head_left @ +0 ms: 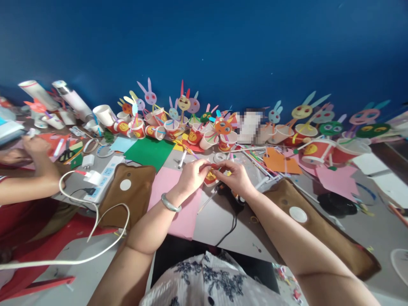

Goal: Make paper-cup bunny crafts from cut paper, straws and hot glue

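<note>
Both of my hands meet over the middle of the table, fingertips pinched close together. A small red paper cup (210, 178) with a yellow emblem shows between and below them. My left hand (195, 174), with a bangle on the wrist, is closed at the cup's left upper edge. From the other side my right hand (236, 176) pinches at the red upper part, its fingers hiding much of the cup. Just under my right hand lies a black glue gun (234, 202) with its cord trailing toward the table's front edge. Pink paper (175, 208) lies beneath my left forearm.
Paper cups with rabbit faces (225, 127) line the blue wall. Green paper (149, 153), a power strip (106, 178) and brown pouches (127, 191) (293, 208) lie around my arms. A white cable (95, 212) loops at left, near another person's arm (28, 185).
</note>
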Demonstrator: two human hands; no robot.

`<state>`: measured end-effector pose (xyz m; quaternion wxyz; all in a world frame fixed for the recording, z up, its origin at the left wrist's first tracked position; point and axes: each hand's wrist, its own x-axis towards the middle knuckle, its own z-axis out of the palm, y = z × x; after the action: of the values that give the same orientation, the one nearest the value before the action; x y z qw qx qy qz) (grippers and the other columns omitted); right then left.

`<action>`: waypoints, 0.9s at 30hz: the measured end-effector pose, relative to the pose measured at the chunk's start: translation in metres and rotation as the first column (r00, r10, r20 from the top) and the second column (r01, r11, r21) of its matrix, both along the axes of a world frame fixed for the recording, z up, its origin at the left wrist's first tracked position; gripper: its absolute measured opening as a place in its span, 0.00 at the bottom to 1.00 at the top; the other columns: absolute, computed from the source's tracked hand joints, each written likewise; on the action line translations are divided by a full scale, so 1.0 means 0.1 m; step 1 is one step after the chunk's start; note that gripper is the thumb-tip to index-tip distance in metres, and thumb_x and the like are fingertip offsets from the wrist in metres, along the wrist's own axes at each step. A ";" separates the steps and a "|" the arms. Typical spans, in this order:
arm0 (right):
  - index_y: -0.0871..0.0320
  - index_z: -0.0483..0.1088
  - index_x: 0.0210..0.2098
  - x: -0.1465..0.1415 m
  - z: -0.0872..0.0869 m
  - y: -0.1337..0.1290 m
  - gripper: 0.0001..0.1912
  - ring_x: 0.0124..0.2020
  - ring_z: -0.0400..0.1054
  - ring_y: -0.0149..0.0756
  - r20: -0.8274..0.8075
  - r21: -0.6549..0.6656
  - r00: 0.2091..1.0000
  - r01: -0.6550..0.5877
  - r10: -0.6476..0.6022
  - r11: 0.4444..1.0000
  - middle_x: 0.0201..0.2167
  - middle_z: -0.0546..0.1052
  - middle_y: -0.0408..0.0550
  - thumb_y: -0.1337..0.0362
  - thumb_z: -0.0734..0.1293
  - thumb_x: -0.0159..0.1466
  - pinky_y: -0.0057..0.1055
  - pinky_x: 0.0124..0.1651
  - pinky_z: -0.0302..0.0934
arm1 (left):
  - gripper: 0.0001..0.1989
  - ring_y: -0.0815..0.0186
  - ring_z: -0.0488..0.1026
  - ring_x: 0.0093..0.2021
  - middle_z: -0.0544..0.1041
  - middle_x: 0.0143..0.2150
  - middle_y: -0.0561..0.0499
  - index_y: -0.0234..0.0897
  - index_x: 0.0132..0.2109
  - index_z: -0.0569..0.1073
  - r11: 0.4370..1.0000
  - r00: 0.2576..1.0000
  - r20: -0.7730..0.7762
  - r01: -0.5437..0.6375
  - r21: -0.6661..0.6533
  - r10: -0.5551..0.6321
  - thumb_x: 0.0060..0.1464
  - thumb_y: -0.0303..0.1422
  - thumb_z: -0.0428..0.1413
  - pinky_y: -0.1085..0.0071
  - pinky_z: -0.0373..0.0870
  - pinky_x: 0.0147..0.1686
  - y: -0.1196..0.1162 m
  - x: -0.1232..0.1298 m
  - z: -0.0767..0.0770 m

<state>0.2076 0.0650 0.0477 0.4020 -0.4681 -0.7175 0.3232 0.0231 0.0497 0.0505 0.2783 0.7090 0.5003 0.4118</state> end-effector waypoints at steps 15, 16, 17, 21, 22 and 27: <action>0.55 0.75 0.32 -0.01 0.02 -0.04 0.13 0.31 0.71 0.37 -0.003 0.062 0.999 0.034 -0.034 0.997 0.27 0.78 0.46 0.51 0.69 0.62 0.34 0.36 0.65 | 0.06 0.63 0.82 0.42 0.84 0.42 0.45 0.33 0.44 0.78 0.987 0.982 0.174 0.095 -0.129 -0.072 0.62 0.28 0.58 0.70 0.78 0.41 -0.04 0.01 0.10; 0.55 0.75 0.32 -0.01 0.02 -0.05 0.12 0.31 0.71 0.37 0.002 0.080 0.999 0.036 -0.036 0.996 0.28 0.78 0.46 0.52 0.69 0.62 0.34 0.37 0.65 | 0.06 0.63 0.82 0.42 0.84 0.41 0.45 0.34 0.44 0.78 0.988 0.983 0.170 0.091 -0.123 -0.070 0.62 0.29 0.58 0.70 0.78 0.41 -0.05 0.01 0.10; 0.55 0.75 0.32 -0.01 0.02 -0.05 0.11 0.31 0.71 0.37 0.009 0.099 0.999 0.035 -0.036 0.994 0.28 0.78 0.46 0.53 0.69 0.62 0.35 0.37 0.65 | 0.06 0.63 0.82 0.41 0.84 0.41 0.46 0.34 0.44 0.78 0.990 0.985 0.160 0.086 -0.112 -0.068 0.63 0.30 0.58 0.70 0.78 0.40 -0.05 0.01 0.10; 0.54 0.76 0.33 -0.02 0.02 -0.05 0.11 0.31 0.72 0.39 0.037 0.150 0.999 0.022 -0.027 0.989 0.29 0.79 0.48 0.54 0.69 0.63 0.37 0.39 0.66 | 0.06 0.65 0.80 0.36 0.83 0.36 0.49 0.36 0.41 0.78 0.996 0.993 0.105 0.064 -0.062 -0.057 0.64 0.32 0.57 0.70 0.76 0.37 -0.05 0.00 0.09; 0.54 0.77 0.33 -0.02 0.02 -0.06 0.11 0.31 0.72 0.39 0.039 0.152 0.999 0.022 -0.028 0.988 0.29 0.79 0.47 0.54 0.69 0.63 0.37 0.39 0.66 | 0.06 0.66 0.80 0.35 0.83 0.36 0.50 0.36 0.40 0.78 0.997 0.994 0.096 0.058 -0.053 -0.053 0.64 0.32 0.57 0.71 0.75 0.36 -0.05 0.00 0.09; 0.54 0.77 0.34 -0.03 0.01 -0.05 0.12 0.29 0.71 0.37 0.023 0.139 0.999 0.038 -0.042 0.990 0.30 0.79 0.47 0.53 0.69 0.63 0.35 0.37 0.66 | 0.06 0.65 0.79 0.36 0.83 0.37 0.50 0.37 0.41 0.78 0.999 0.999 0.002 0.033 0.024 -0.033 0.64 0.31 0.56 0.69 0.74 0.39 -0.04 0.00 0.06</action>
<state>0.2044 0.0599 0.0485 0.4306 -0.4576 -0.7338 0.2584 0.0236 0.0457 0.0564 0.2768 0.7199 0.4834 0.4140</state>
